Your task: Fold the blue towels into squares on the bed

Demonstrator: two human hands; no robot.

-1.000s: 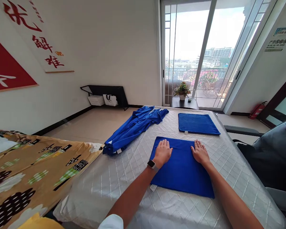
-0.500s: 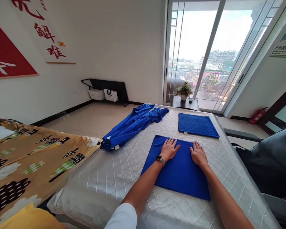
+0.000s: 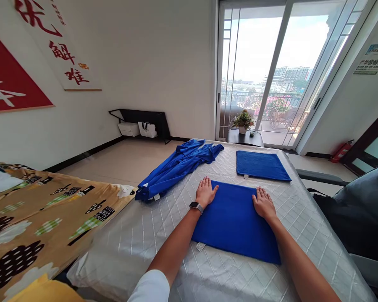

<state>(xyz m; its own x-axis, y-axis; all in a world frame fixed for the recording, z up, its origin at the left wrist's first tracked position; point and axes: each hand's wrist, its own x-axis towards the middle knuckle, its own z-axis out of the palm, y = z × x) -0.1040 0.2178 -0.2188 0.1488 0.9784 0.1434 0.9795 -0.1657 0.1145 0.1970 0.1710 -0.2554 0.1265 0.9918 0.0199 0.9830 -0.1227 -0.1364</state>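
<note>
**Left hand and right hand spread flat on a folded, smooth blue cloth rectangle**

The shiny, silver-grey mattress cover, quilted in diamonds, is the broadest surface. At its left lies a soft tan blanket with dark-spotted, white and green-checked patches. A long, loosely bunched blue cloth heap runs in ridged folds near the far left edge. The folded rectangle lies nearest the wearer, with straight, neat edges; a smaller-looking blue folded cloth with a plush surface lies beyond it, across a narrow gap.

Bare quilting separates the rectangle from the heap and continues on its right to the mattress edge; the near left has the most room.

Both hands grip nothing. The left lies along the rectangle's left edge by the far corner, fingers extended, thumb apart; the right rests similarly at the far right corner.

0.5 s ago the left hand lay further inward. A small white label at the near left corner, then hidden, now shows.
</note>
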